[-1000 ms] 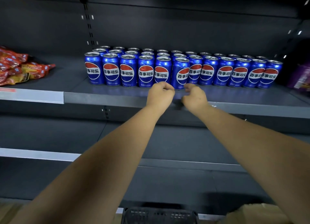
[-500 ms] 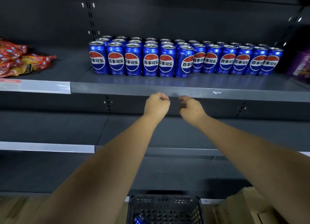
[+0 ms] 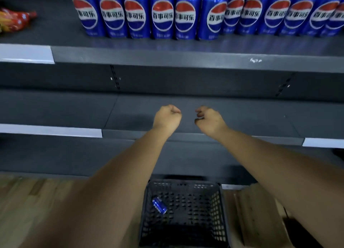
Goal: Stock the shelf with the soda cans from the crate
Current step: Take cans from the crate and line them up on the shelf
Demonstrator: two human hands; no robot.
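Soda cans (image 3: 162,15) line the shelf (image 3: 167,57); one can (image 3: 159,207) lies in the crate (image 3: 217,210).

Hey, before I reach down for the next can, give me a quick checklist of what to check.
1. Hands free: left hand and right hand hold nothing: ok.
2. Can to pick: one soda can lies on its side in the crate: ok.
3. Way down: crate's top is open, below the hands: ok.
4. Shelf room: bare shelf left of the standing cans: ok.
5. More cans in the crate's dark near end: cannot tell.
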